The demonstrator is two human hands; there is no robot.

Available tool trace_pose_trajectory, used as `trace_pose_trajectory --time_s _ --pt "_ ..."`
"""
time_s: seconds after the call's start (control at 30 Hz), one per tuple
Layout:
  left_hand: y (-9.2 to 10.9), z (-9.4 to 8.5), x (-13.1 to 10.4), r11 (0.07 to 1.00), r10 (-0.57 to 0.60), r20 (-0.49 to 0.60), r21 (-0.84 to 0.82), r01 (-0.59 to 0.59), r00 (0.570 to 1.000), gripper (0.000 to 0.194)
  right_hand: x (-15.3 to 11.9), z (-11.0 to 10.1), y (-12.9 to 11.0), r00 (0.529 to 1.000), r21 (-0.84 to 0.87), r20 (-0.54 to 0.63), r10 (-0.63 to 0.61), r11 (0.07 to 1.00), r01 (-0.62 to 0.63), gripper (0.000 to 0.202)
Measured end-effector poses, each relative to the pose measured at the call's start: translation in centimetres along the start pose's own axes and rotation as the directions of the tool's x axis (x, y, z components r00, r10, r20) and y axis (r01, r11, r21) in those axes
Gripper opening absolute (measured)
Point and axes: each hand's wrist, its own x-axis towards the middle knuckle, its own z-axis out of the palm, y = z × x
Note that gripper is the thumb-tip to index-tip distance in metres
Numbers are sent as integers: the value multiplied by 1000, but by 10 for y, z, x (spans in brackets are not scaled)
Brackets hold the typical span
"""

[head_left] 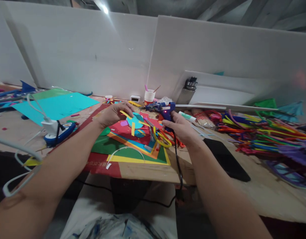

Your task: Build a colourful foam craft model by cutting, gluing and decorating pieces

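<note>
My right hand (179, 125) is wrapped round the handle of a blue glue gun (169, 109), whose small light glows red. The gun's nozzle points left, just above the paper piece. Pinched in my left hand (120, 112) is a light-blue paper circle (135, 120) with yellow strips on it; one strip sticks out near the fingertips. Below lie several coloured sheets, among them a red sheet (121, 130) and a green sheet (103, 147). Yellow-handled scissors (163, 143) rest by the gun's black cord (177, 159).
A black phone (226, 159) lies right of my forearm. Bundles of pipe cleaners (264, 132) cover the right side. At the left are a blue power strip (60, 134) with a white plug and a turquoise sheet (60, 105). Paper cups (149, 96) stand before the white boards (105, 53).
</note>
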Motion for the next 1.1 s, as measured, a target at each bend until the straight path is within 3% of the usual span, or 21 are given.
trace_pose_trajectory --time_s 0.33,0.57,0.87,1.1 --pt "11 3 1 998 -56 -48 -36 54 997 12 1 -2 4 1000 -50 11 -21 999 21 41" --pt "9 1 0 1000 10 -13 12 -10 1000 3 1 -5 3 1000 -159 1 2 987 -2 38" --pt "10 0 0 999 -19 -3 45 19 1000 6 2 -8 6 998 -229 -45 -35 973 24 39" --pt "-3 -4 1 990 116 46 80 -120 992 5 3 -10 11 998 -337 -21 -53 941 43 42"
